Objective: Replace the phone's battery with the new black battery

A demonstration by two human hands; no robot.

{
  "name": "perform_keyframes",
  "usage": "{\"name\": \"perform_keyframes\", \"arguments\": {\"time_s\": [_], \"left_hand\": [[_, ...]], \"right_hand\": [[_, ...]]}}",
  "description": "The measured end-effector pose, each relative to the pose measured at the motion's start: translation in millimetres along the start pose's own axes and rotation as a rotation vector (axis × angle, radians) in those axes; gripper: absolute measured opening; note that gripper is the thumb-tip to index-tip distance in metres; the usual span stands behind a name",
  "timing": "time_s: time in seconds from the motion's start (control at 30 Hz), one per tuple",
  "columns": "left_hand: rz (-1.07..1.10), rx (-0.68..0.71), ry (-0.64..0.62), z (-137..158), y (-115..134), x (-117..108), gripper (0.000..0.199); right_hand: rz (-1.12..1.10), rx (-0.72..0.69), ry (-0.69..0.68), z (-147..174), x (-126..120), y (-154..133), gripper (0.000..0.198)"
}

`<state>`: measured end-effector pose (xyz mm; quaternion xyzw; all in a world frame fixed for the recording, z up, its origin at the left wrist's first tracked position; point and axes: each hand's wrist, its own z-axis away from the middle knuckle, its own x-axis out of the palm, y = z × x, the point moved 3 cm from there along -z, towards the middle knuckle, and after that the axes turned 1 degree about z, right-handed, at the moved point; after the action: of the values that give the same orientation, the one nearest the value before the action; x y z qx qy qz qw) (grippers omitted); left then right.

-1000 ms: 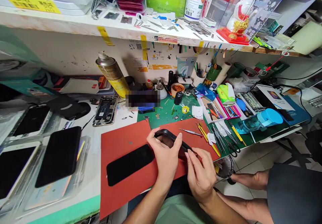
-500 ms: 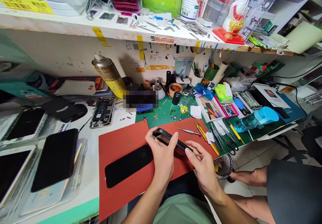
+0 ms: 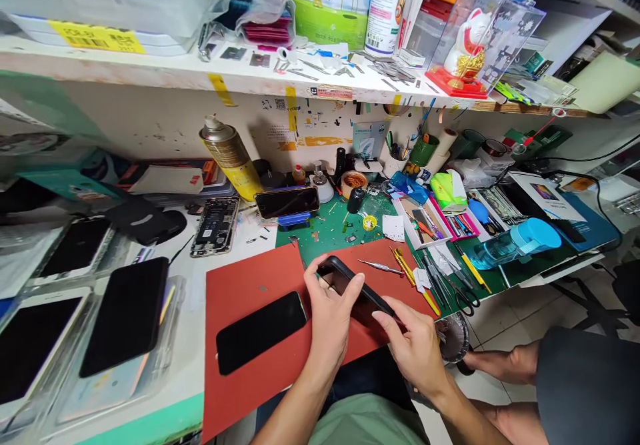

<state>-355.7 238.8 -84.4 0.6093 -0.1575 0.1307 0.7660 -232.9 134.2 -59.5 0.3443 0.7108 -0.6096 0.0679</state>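
My left hand [image 3: 331, 321] is closed around one end of a black smartphone [image 3: 369, 296], its thumb laid over the near face. At the other end, my right hand [image 3: 414, 338] pinches the lower corner between thumb and fingers. The phone is tilted, its dark edge toward me, above the red mat [image 3: 235, 408]. Left of my hands, a second black phone [image 3: 260, 331] lies flat on that mat with its dark glass up. My palms and fingers cover parts of the held phone.
Screwdrivers [image 3: 381, 268], tweezers and scissors [image 3: 466, 297] lie right of the mat, near a blue bottle [image 3: 515, 245]. More phones [image 3: 125, 315] and an opened phone [image 3: 215, 227] are at left. A spray can [image 3: 233, 158] stands behind. Overhead runs a loaded shelf [image 3: 165, 75]; a person's legs [image 3: 520, 365] are at right.
The view has shifted slightly, so the bench appears further right and lower. My right hand has turned at the phone's lower corner, fingers more curled; both hands keep hold.
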Motion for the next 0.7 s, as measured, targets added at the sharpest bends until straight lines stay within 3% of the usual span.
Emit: {"name": "perform_keyframes", "arguments": {"time_s": [0.23, 0.33, 0.5, 0.6, 0.7], "left_hand": [[0.018, -0.116, 0.029, -7.2, 7.4, -14.9, 0.068], [0.047, -0.17, 0.026, -8.6, 14.2, -14.6, 0.072], [0.103, -0.328, -0.107, -0.2, 11.5, -8.5, 0.082], [0.069, -0.327, -0.166, 6.3, 0.2, -6.3, 0.083], [0.018, -0.293, -0.198, 11.4, -14.6, -1.4, 0.082]], "right_hand": [[-0.003, 0.069, 0.123, 3.3, -6.2, 3.9, 0.029], [-0.082, 0.207, 0.09, 4.6, -4.5, 13.1, 0.038], [-0.386, 0.42, 0.003, 7.5, 1.7, 25.8, 0.054], [-0.201, 0.365, 0.009, 7.0, -0.9, 22.5, 0.053], [0.003, 0.233, -0.012, 6.0, 1.5, 16.3, 0.092]]}}
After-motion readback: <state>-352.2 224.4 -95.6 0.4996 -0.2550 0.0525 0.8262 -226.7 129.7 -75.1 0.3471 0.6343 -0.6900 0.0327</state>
